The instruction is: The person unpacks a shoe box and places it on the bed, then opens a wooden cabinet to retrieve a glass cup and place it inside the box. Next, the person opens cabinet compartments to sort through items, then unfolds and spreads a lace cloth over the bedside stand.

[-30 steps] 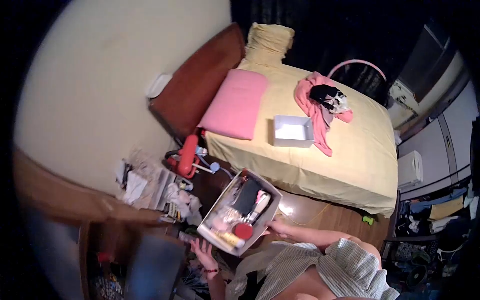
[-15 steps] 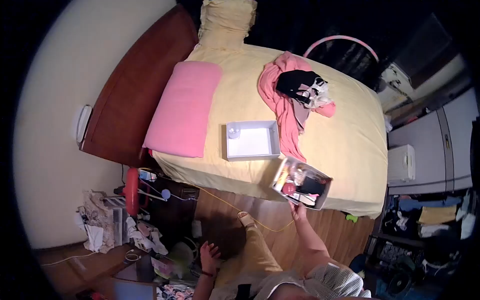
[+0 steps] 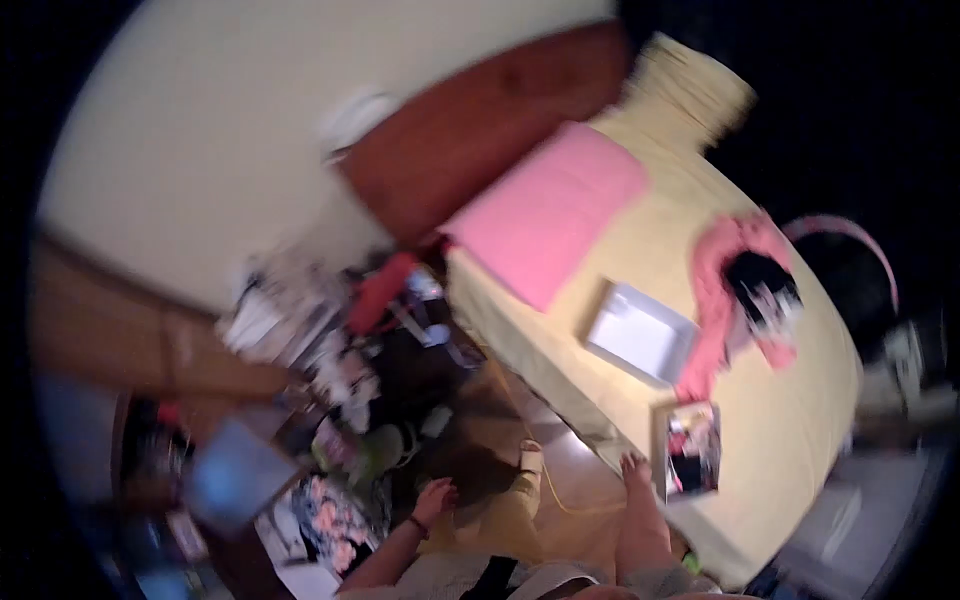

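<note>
A box filled with small items point(image 3: 690, 450) rests on the yellow-covered bed point(image 3: 790, 430) near its side edge. Just left of that box is my right hand point(image 3: 635, 468), apart from it, fingers spread and holding nothing. My left hand point(image 3: 436, 498), with a dark band at the wrist, hangs over the floor with nothing in it; its fingers are blurred but look apart. A white box point(image 3: 640, 335), seemingly empty, sits on the bed beside pink cloth point(image 3: 712, 290) with a black garment point(image 3: 755, 283) on top.
A pink pillow point(image 3: 555, 205) lies by the brown headboard point(image 3: 480, 120). Cluttered items point(image 3: 300, 320) and a red object point(image 3: 382, 292) stand along the wall. Floral cloth point(image 3: 335, 525) is at lower left. A yellow cable point(image 3: 550, 485) crosses the floor near my foot point(image 3: 531, 458).
The filled box has gone from my right hand onto the bed, and that hand has let go. The view has turned toward the left, blurring the surroundings.
</note>
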Motion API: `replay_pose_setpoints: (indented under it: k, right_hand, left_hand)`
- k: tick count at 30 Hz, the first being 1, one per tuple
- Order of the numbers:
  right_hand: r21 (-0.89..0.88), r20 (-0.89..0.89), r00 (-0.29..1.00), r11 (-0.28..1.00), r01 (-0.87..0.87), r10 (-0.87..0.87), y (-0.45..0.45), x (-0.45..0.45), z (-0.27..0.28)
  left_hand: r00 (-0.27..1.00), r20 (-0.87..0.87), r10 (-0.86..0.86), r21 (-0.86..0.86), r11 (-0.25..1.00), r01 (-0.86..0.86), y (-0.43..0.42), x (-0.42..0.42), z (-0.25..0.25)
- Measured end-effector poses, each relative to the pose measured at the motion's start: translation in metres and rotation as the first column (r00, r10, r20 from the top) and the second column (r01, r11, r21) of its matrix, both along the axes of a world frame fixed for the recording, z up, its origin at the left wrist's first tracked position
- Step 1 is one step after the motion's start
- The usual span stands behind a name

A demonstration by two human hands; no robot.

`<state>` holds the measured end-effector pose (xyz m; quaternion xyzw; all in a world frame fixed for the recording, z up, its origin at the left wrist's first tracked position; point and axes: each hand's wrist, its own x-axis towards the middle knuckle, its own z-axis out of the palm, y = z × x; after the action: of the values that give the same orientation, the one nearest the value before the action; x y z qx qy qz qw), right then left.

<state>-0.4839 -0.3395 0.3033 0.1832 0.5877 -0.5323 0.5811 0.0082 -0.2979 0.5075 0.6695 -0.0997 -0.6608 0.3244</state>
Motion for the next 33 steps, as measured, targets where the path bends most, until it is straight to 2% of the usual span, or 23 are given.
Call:
replay_pose_setpoints:
  k: [1,2,4,5,6,7,8,9,11,12,13,15,17,18,20,23,26,29,32,33]
  right_hand:
    - [0.035,0.024,0.991,0.991,-0.129,0.128,-0.007,0.016,-0.001]
    - [0.074,-0.037,0.953,0.952,-0.298,0.301,-0.014,0.037,-0.002]
    - [0.073,-0.134,0.769,0.780,-0.622,0.626,-0.023,0.082,0.007]
    - [0.102,-0.120,0.710,0.720,-0.686,0.694,-0.038,0.113,0.027]
    - [0.142,-0.108,0.654,0.663,-0.735,0.749,-0.047,0.139,0.039]
    - [0.036,-0.021,0.596,0.597,-0.802,0.802,-0.057,0.156,0.025]
    - [-0.068,0.063,0.536,0.540,-0.839,0.842,-0.067,0.161,-0.013]
    - [-0.169,0.139,0.474,0.493,-0.854,0.869,-0.074,0.174,-0.030]
    - [-0.079,-0.074,0.488,0.483,-0.872,0.870,-0.075,0.243,0.006]
    - [-0.026,-0.182,0.486,0.489,-0.872,0.855,-0.070,0.280,0.031]
    - [-0.024,-0.198,0.470,0.475,-0.880,0.860,-0.068,0.310,0.052]
    - [-0.041,-0.248,0.314,0.314,-0.949,0.916,-0.057,0.367,0.088]
    - [-0.080,-0.293,0.135,0.117,-0.990,0.947,-0.047,0.416,0.118]
    - [-0.107,-0.307,0.074,0.043,-0.993,0.949,-0.040,0.435,0.134]
    - [-0.114,-0.237,0.025,-0.003,-0.993,0.971,-0.029,0.460,0.155]
    - [0.034,-0.241,-0.022,-0.014,-0.999,0.970,-0.013,0.469,0.165]
    - [0.144,-0.310,-0.091,-0.048,-0.988,0.946,-0.002,0.443,0.164]
    - [0.295,-0.328,-0.031,0.070,-0.953,0.944,0.006,0.439,0.183]
    - [0.333,-0.449,-0.040,0.126,-0.934,0.893,0.008,0.448,0.196]
    - [0.237,-0.426,0.040,0.154,-0.959,0.904,0.004,0.453,0.198]
  left_hand:
    - [0.997,0.003,0.071,-0.039,0.997,-0.071,0.003,0.010,0.000]
    - [0.988,0.091,0.123,-0.056,0.991,-0.118,0.000,0.020,0.010]
    - [0.947,0.202,0.248,-0.110,0.967,-0.230,0.011,0.065,0.012]
    - [0.927,0.226,0.301,-0.144,0.951,-0.274,0.014,0.096,0.009]
    - [0.841,0.391,0.375,-0.260,0.921,-0.289,0.009,0.117,0.039]
    - [0.723,0.536,0.435,-0.357,0.893,-0.273,0.009,0.140,0.072]
    - [0.668,0.387,0.636,-0.573,0.733,-0.366,0.018,0.182,0.062]
    - [0.600,0.195,0.776,-0.739,0.518,-0.430,0.028,0.226,0.050]
    - [0.261,0.540,0.800,-0.787,0.590,-0.180,0.038,0.280,0.127]
    - [0.187,0.545,0.818,-0.790,0.575,-0.213,0.048,0.326,0.128]
    - [0.110,0.550,0.828,-0.795,0.559,-0.236,0.054,0.370,0.129]
    - [0.054,0.334,0.941,-0.919,0.338,-0.205,0.055,0.457,0.145]
    - [0.027,0.276,0.961,-0.946,0.277,-0.168,0.048,0.571,0.139]
    - [0.012,0.307,0.952,-0.935,0.304,-0.180,0.042,0.611,0.146]
    - [0.012,0.453,0.891,-0.868,0.444,-0.221,0.025,0.673,0.163]
    - [0.164,0.658,0.735,-0.683,0.675,-0.279,0.002,0.737,0.177]
    - [0.328,0.742,0.585,-0.515,0.810,-0.279,-0.013,0.774,0.176]
    - [0.388,0.771,0.505,-0.433,0.863,-0.261,-0.019,0.791,0.166]
    - [0.372,0.782,0.500,-0.434,0.865,-0.252,-0.018,0.796,0.158]
    - [0.358,0.783,0.509,-0.446,0.860,-0.247,-0.018,0.795,0.157]
